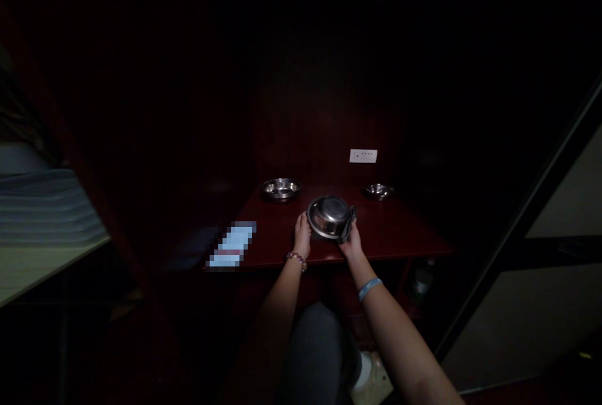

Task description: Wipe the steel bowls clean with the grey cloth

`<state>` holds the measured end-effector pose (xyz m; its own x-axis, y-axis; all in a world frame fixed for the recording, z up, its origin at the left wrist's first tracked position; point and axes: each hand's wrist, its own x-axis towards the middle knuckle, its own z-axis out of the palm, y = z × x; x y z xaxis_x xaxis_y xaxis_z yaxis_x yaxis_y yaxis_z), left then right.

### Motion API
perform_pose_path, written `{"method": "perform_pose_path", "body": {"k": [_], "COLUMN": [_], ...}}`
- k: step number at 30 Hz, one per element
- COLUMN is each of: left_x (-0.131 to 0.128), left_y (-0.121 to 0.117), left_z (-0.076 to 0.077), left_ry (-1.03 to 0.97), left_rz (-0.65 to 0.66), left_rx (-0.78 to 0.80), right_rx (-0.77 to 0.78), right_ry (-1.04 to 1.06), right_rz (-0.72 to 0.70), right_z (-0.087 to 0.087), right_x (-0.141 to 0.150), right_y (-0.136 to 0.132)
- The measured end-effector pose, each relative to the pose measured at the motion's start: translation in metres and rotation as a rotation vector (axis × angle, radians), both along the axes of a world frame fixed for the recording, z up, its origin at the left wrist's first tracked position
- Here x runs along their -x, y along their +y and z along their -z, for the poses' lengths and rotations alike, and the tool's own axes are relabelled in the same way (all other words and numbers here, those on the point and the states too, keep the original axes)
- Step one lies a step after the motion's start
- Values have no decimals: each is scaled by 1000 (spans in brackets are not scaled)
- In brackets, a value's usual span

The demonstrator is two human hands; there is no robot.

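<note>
Between my two hands is a shiny steel bowl, tilted with its rounded underside showing. The fingers of my left hand are closed on its left rim; a beaded bracelet circles that wrist. On the opposite side, my right hand presses a dark cloth to the rim, its fingers partly hidden behind cloth and bowl. The bowl is held above the dark red tabletop. Farther back, one larger steel bowl sits at the left and a smaller one at the right.
A white socket panel is on the back wall. A pixelated bright rectangle lies at the desk's left edge. Stacked pale trays stand far left. A bottle shows under the desk, and my knee is below its front edge.
</note>
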<state>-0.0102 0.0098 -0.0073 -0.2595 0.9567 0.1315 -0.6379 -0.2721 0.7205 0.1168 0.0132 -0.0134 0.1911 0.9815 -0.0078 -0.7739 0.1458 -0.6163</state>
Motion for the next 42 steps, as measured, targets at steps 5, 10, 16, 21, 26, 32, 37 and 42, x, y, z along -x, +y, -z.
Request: {"method": "perform_pose_path", "body": {"k": [5, 10, 16, 21, 26, 32, 37, 42], "left_x": [-1, -2, 0, -1, -4, -5, -1, 3], "left_y": [-7, -11, -14, -13, -15, -12, 2, 15], "left_z": [-4, -9, -12, -11, -15, -16, -3, 12], "left_ry": [113, 95, 61, 51, -10, 22, 228, 326], "left_rz": [127, 159, 101, 47, 3, -46, -160, -281], "left_rx": [55, 8, 3, -31, -60, -21, -70, -3], "right_rx": [21, -17, -15, -3, -19, -48, -49, -35], "right_ry": [13, -27, -47, -57, -72, -88, -77, -117], "right_rz": [4, -12, -47, -42, -37, -48, -10, 27], "right_z": [2, 2, 3, 7, 7, 4, 7, 8], "right_x": [-4, 1, 9, 8, 7, 9, 10, 10], "right_y": [1, 2, 3, 7, 5, 2, 5, 5]}}
